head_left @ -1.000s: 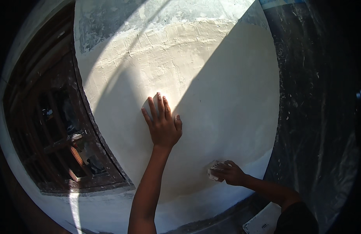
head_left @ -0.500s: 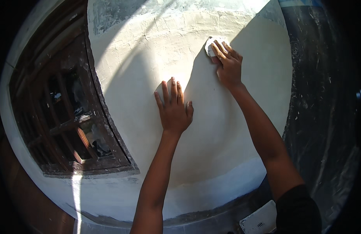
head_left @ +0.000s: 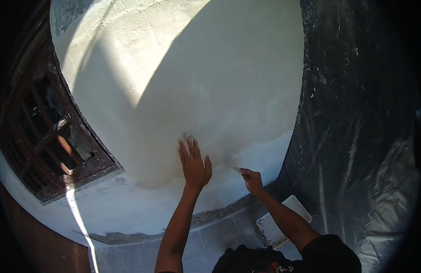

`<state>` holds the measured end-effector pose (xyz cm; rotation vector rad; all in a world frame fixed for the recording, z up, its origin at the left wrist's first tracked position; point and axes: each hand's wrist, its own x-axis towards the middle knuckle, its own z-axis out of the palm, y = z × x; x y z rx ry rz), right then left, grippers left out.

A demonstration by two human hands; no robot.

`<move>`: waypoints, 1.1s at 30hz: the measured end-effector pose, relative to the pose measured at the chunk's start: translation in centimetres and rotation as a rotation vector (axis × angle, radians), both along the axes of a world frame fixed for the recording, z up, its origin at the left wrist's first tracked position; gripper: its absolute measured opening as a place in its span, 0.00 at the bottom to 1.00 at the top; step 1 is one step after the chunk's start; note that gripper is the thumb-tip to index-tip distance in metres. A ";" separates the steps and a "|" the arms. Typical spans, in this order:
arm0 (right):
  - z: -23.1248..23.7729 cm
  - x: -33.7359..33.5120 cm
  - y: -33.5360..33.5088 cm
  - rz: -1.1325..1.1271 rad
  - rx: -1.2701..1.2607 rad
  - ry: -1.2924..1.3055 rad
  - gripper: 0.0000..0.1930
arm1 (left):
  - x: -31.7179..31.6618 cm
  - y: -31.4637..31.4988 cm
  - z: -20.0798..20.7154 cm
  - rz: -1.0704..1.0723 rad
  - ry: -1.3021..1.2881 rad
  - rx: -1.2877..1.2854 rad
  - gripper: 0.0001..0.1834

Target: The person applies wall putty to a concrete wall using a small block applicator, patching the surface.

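Observation:
My left hand reaches up to the pale plastered wall. Its fingers are stretched out and spread, and they appear to rest on the surface. To the right and slightly lower, my right hand is closed round a thin whitish flat pad. The pad is seen nearly edge-on, with one end pointing left towards the wall. Whether it touches the wall I cannot tell. The lower band of the wall looks whiter than the part above it.
On the left is a dark wooden window with panes and bars. Black plastic sheeting hangs at the right. A white rectangular tray sits on the grey floor, partly behind my right forearm. Sunlight falls across the upper wall.
My right hand has come down from the sunlit upper wall to the lower wall, still holding the pad. My left hand is lower on the wall too. The view has tilted down and right.

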<state>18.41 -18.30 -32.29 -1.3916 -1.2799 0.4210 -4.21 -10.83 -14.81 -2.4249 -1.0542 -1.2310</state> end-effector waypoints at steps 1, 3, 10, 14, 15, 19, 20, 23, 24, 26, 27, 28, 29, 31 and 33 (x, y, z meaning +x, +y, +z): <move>-1.9 0.7 -1.1 -0.005 -0.032 0.010 0.17 | 0.9 -1.3 -3.0 -0.028 0.005 -0.110 0.38; -5.9 2.6 -5.2 -0.170 -0.152 0.643 0.12 | 3.5 -4.0 -9.0 -0.039 -0.028 -0.298 0.38; -11.6 7.2 -20.0 -0.111 -0.218 1.202 0.15 | 10.4 -16.2 -27.1 -0.002 -0.095 -0.953 0.37; -15.6 8.0 -26.2 -0.306 -0.369 1.318 0.15 | 12.2 -23.2 -34.7 0.026 -0.007 -1.168 0.35; -16.6 7.8 -27.5 -0.312 -0.320 1.346 0.16 | 12.3 -24.6 -36.1 0.021 -0.024 -1.249 0.35; -19.6 7.5 -31.7 -0.452 -0.345 1.377 0.15 | 12.5 -29.0 -39.7 0.072 -0.014 -1.493 0.35; -19.8 7.1 -32.0 -0.515 -0.368 1.361 0.15 | 12.0 -29.5 -40.7 0.103 -0.050 -1.548 0.36; -24.4 9.8 -36.9 -0.711 -0.467 1.084 0.11 | 13.6 -30.7 -42.0 0.177 0.016 -1.783 0.38; -25.8 10.2 -37.8 -0.759 -0.514 0.909 0.10 | 13.4 -30.8 -42.9 0.195 0.028 -1.804 0.38; -27.3 10.4 -39.0 -0.869 -0.568 0.867 0.10 | 12.7 -31.4 -45.5 0.237 0.053 -1.735 0.38; -28.0 10.4 -39.2 -0.958 -0.586 0.816 0.11 | 12.0 -31.5 -47.2 0.258 0.025 -1.739 0.38; -28.6 10.2 -39.4 -0.961 -0.608 0.814 0.11 | 11.9 -31.5 -48.7 0.268 0.031 -1.757 0.38; -29.1 9.8 -39.4 -0.996 -0.631 0.762 0.10 | 11.9 -31.6 -50.1 0.279 -0.005 -1.778 0.37; -29.7 8.7 -39.6 -1.041 -0.688 0.704 0.10 | 12.1 -31.9 -52.1 0.302 -0.090 -1.876 0.37; -29.8 7.7 -39.2 -1.140 -0.679 0.734 0.10 | 12.8 -32.0 -53.6 0.294 -0.100 -1.887 0.37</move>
